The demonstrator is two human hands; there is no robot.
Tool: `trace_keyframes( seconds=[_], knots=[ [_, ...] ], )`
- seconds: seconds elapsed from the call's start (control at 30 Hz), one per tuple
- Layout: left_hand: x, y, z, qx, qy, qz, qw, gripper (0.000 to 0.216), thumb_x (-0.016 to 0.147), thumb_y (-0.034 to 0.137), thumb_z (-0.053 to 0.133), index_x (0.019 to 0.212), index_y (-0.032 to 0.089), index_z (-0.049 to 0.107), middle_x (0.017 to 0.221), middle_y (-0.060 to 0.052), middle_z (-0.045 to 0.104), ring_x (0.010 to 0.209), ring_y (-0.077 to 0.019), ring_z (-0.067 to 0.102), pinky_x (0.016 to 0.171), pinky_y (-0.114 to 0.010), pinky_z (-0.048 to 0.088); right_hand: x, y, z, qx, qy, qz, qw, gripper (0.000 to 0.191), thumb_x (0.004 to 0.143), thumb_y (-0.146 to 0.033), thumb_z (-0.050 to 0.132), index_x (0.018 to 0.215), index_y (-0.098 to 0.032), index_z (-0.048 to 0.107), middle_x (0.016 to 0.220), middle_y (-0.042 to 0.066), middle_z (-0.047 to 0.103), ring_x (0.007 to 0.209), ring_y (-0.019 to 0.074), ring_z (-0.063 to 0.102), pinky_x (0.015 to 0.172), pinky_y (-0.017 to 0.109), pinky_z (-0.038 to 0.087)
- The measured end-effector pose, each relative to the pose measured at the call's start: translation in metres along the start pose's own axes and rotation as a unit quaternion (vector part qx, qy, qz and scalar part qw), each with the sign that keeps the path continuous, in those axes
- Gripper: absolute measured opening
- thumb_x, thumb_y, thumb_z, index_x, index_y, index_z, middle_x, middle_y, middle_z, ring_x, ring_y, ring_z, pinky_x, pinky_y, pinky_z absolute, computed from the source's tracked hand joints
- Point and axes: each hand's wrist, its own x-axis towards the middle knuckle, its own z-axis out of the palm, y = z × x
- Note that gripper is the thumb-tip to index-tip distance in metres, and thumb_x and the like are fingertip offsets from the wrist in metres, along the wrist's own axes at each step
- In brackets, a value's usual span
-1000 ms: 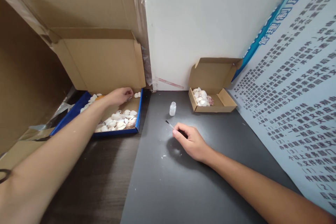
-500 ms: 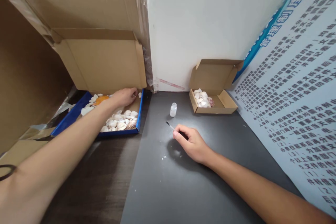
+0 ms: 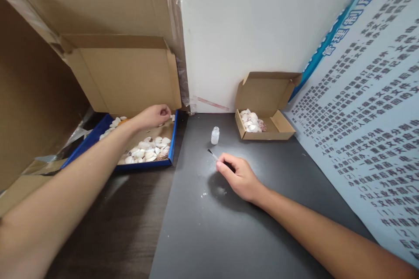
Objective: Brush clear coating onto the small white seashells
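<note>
My left hand (image 3: 156, 116) hangs over the back of a blue-sided cardboard box (image 3: 174, 139), its fingers curled together; whether something is between them is hidden. A small white piece (image 3: 173, 118) shows just beside the fingertips. Shells (image 3: 149, 150), mostly white, are heaped at the box's front right, and more white pieces (image 3: 114, 123) lie at its left, partly behind my forearm. Above the dark mat, my right hand (image 3: 238, 176) pinches a small brush (image 3: 213, 155), its dark bristles aimed up and left. Close beyond the bristles stands a small open glass bottle (image 3: 215, 136) with whitish contents.
At the back right, a smaller open cardboard box (image 3: 268, 135) holds white shells (image 3: 251, 122) and a pinkish one (image 3: 262, 125). A white wall rises behind the dark grey mat (image 3: 196, 235). A printed sign (image 3: 369, 117) leans along the right; large cardboard stands at left.
My left hand has drawn slightly up and left inside the blue-sided box, its fingers curled. My right hand keeps the brush in nearly the same spot. The view has shifted slightly.
</note>
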Motion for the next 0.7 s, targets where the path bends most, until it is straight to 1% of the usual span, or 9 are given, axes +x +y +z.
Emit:
trace_keyframes(
  seconds=[0.1,0.2,0.27,0.37,0.43,0.5,0.57,0.6,0.7],
  knots=[
    [-0.015,0.026,-0.005,-0.069,0.013,0.017,0.997,0.022,0.087,0.036,0.042,0.094,0.021,0.055,0.072,0.000,0.058,0.057,-0.0140,0.049,0.056,-0.026,0.038,-0.002,0.000,-0.001,0.007,0.022,-0.014,1.000,0.027,0.095,-0.034,0.047,0.072,-0.020,0.048,0.062,-0.004,0.040,0.058,0.0116,0.038,0.057,0.024,0.030],
    [-0.031,0.060,-0.002,-0.206,0.043,0.098,0.973,0.013,0.082,0.032,0.053,0.082,0.020,0.053,0.074,0.001,0.053,0.064,-0.0125,0.047,0.062,-0.026,0.038,-0.003,-0.001,-0.002,0.013,0.047,-0.029,0.998,0.026,0.095,-0.033,0.046,0.072,-0.020,0.048,0.063,-0.004,0.040,0.059,0.0115,0.038,0.057,0.024,0.030],
    [-0.040,0.081,0.004,-0.258,0.005,0.121,0.959,0.009,0.080,0.027,0.056,0.082,0.020,0.052,0.072,0.003,0.051,0.063,-0.0120,0.044,0.060,-0.025,0.035,-0.004,-0.002,-0.002,0.017,0.055,-0.037,0.998,0.026,0.096,-0.032,0.045,0.073,-0.020,0.048,0.065,-0.004,0.043,0.061,0.0117,0.040,0.058,0.024,0.032],
    [-0.048,0.106,0.019,-0.320,-0.042,0.080,0.943,0.006,0.078,0.020,0.056,0.080,0.021,0.051,0.066,0.004,0.051,0.059,-0.0119,0.043,0.055,-0.023,0.030,-0.004,-0.002,-0.002,0.020,0.056,-0.042,0.997,0.027,0.097,-0.033,0.043,0.074,-0.020,0.049,0.066,-0.003,0.045,0.061,0.0118,0.041,0.060,0.024,0.033],
    [-0.049,0.117,0.032,-0.445,-0.065,0.015,0.893,0.006,0.078,0.017,0.053,0.074,0.020,0.050,0.068,0.002,0.055,0.058,-0.0117,0.046,0.051,-0.023,0.029,-0.004,-0.002,-0.002,0.018,0.056,-0.041,0.997,0.027,0.097,-0.034,0.043,0.075,-0.020,0.049,0.065,-0.003,0.044,0.060,0.0119,0.041,0.059,0.025,0.032],
    [-0.048,0.124,0.046,-0.483,-0.065,-0.016,0.873,0.013,0.081,0.018,0.044,0.069,0.020,0.042,0.062,0.003,0.049,0.049,-0.0101,0.040,0.047,-0.023,0.025,-0.004,-0.001,-0.002,0.017,0.058,-0.038,0.997,0.028,0.097,-0.035,0.042,0.075,-0.020,0.049,0.064,-0.004,0.042,0.059,0.0120,0.039,0.058,0.025,0.032],
    [-0.046,0.127,0.060,-0.514,-0.047,-0.039,0.855,0.018,0.085,0.020,0.037,0.067,0.022,0.035,0.057,0.006,0.035,0.044,-0.0091,0.030,0.044,-0.023,0.022,-0.004,-0.001,-0.002,0.018,0.060,-0.040,0.997,0.028,0.097,-0.035,0.042,0.075,-0.020,0.050,0.063,-0.004,0.042,0.059,0.0121,0.039,0.058,0.025,0.031],
    [-0.045,0.128,0.066,-0.528,-0.025,-0.048,0.847,0.019,0.086,0.022,0.037,0.068,0.022,0.033,0.058,0.006,0.032,0.045,-0.0087,0.030,0.044,-0.022,0.022,-0.004,-0.001,-0.002,0.020,0.060,-0.041,0.997,0.029,0.097,-0.035,0.042,0.074,-0.020,0.050,0.063,-0.004,0.041,0.059,0.0122,0.038,0.058,0.025,0.031],
    [-0.042,0.127,0.082,-0.562,0.030,-0.074,0.823,0.020,0.085,0.022,0.048,0.072,0.022,0.033,0.063,0.007,0.035,0.047,-0.0070,0.033,0.045,-0.020,0.024,-0.004,0.000,-0.002,0.025,0.062,-0.037,0.997,0.030,0.097,-0.037,0.042,0.074,-0.020,0.049,0.062,-0.004,0.040,0.058,0.0123,0.037,0.057,0.026,0.030]
  ],
)
